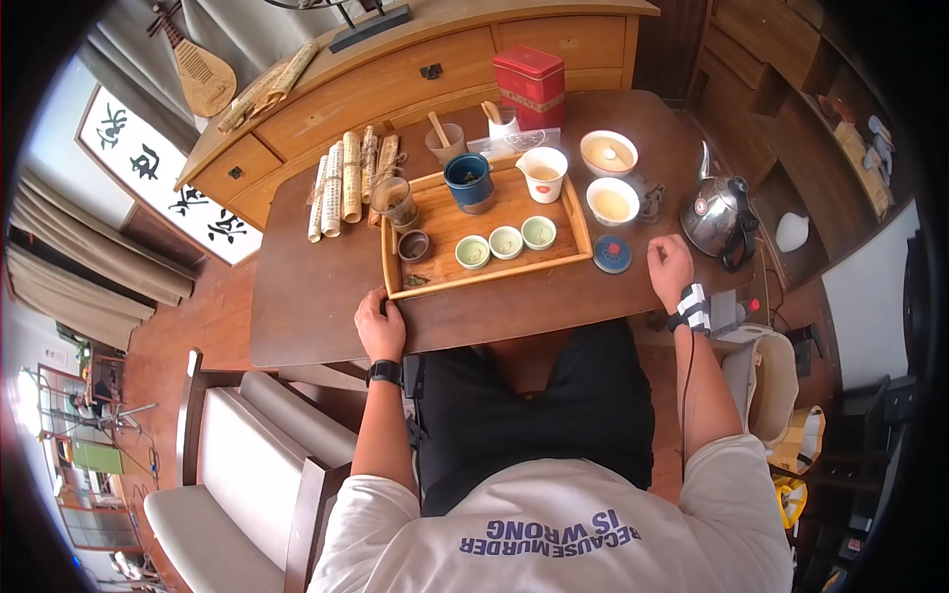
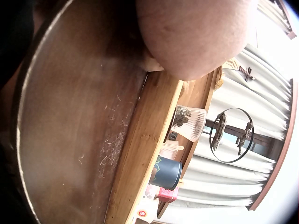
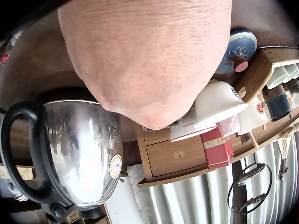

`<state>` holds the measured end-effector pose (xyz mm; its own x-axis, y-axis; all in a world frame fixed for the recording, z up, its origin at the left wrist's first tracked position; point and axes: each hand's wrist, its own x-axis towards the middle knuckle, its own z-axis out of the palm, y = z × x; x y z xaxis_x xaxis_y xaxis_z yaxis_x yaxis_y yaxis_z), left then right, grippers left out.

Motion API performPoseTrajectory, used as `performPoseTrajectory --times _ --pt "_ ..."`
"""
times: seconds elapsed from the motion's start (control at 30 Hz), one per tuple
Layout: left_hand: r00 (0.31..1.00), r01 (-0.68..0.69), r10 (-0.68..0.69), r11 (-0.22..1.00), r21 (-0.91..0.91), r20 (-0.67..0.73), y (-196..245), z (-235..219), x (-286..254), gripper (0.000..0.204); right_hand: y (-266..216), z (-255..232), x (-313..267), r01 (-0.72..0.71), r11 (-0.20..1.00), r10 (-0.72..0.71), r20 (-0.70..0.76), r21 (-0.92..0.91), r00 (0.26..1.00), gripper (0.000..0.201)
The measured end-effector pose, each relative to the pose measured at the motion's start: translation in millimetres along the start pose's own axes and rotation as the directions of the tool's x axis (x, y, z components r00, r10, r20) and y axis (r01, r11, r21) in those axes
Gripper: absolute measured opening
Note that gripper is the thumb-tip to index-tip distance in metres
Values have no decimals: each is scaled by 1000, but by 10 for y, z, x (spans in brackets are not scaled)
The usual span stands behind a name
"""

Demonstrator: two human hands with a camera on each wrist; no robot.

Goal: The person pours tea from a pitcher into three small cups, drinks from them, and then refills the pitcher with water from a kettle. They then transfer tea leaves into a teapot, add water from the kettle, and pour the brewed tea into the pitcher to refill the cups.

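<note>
My left hand [image 1: 380, 324] rests at the table's front edge, fingertips right by the near left corner of the wooden tray [image 1: 489, 277]. Loosely curled and holding nothing, my right hand [image 1: 671, 267] rests on the table between a blue lid [image 1: 612, 254] and a steel kettle [image 1: 716, 219]. On the tray stand three pale green cups [image 1: 506, 242] in a row, a blue lidless tea mug [image 1: 468, 182], a white pitcher [image 1: 543, 176] of tea, a ribbed glass [image 1: 394, 203] and a small dark cup [image 1: 415, 246]. The left wrist view mostly hides the left fingers.
Two white bowls [image 1: 613, 202] of pale liquid stand right of the tray. Rolled bamboo slips [image 1: 351, 178] lie at the left, and a red tin [image 1: 530, 87] stands at the back. Behind the table is a wooden cabinet [image 1: 366, 94]; a chair [image 1: 237, 445] stands at the left.
</note>
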<state>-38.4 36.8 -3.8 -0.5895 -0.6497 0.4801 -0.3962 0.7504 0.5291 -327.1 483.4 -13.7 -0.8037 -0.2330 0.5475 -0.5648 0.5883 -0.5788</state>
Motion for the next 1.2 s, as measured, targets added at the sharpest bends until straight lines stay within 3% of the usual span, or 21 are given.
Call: performPoseTrajectory --times 1.2 --pt "997 -55 56 998 11 -50 -32 32 -3 19 1 10 3 -12 1000 12 -1 11 1000 5"
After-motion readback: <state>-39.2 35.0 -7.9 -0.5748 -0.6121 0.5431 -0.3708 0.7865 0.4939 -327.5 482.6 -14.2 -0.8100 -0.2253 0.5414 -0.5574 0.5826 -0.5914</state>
